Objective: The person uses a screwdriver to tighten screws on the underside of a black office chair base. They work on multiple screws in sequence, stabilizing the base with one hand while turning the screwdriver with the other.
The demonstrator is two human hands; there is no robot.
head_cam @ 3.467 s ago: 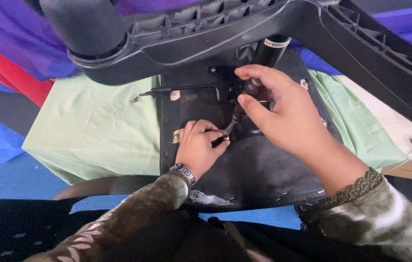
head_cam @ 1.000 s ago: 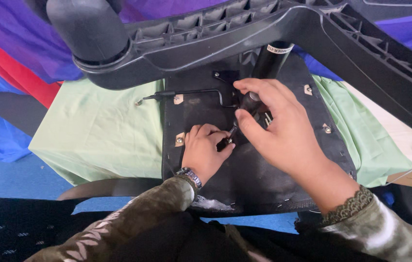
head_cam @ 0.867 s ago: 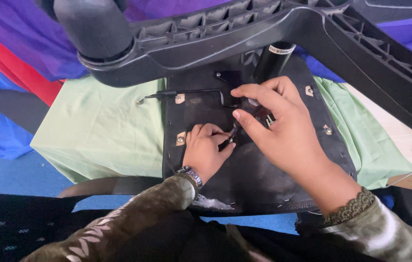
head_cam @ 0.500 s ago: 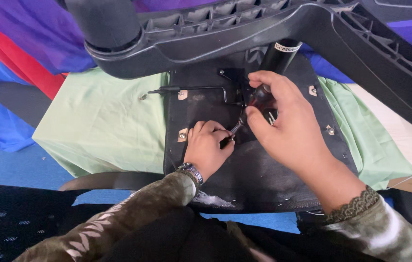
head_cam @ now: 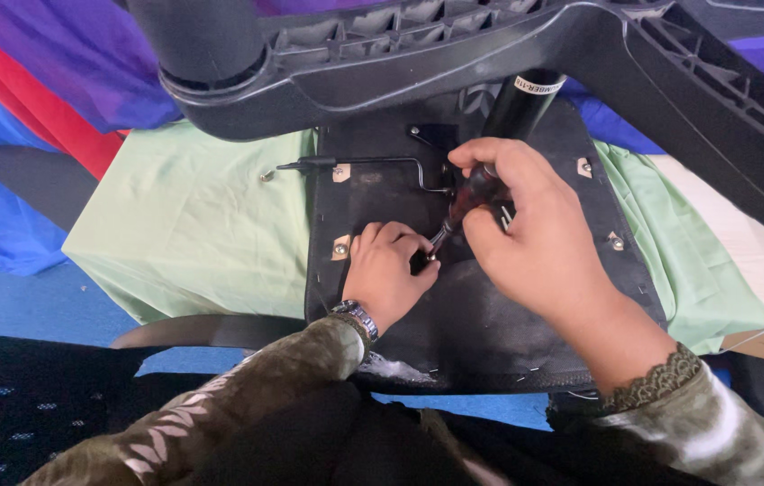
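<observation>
Right hand (head_cam: 535, 234): fingers clenched around the dark red handle of a screwdriver (head_cam: 463, 209), held slanted, tip down and to the left.
Screwdriver tip: meets the seat underside just at the left fingertips; the screw itself is hidden, probably under the tip.
Left hand (head_cam: 386, 274): rests knuckles-up on the seat underside, fingers curled in and pinched at the tip of the tool; what they pinch, I cannot tell.
Wristwatch (head_cam: 355, 315): metal band, on the left wrist, at the cuff of a patterned sleeve.
Seat underside (head_cam: 490, 333): black panel, lying face-up on green cloth (head_cam: 193, 225), directly under both hands.
Lever rod (head_cam: 364, 164): thin, black, runs across the panel above the left hand, apart from it.
Brackets (head_cam: 340, 247): small metal plates with screws, one just left of the left hand.
Gas cylinder (head_cam: 517, 103): black, rises from the panel behind the right hand.
Chair base (head_cam: 418, 45): black plastic arms spanning the top of the view, above the hands.
</observation>
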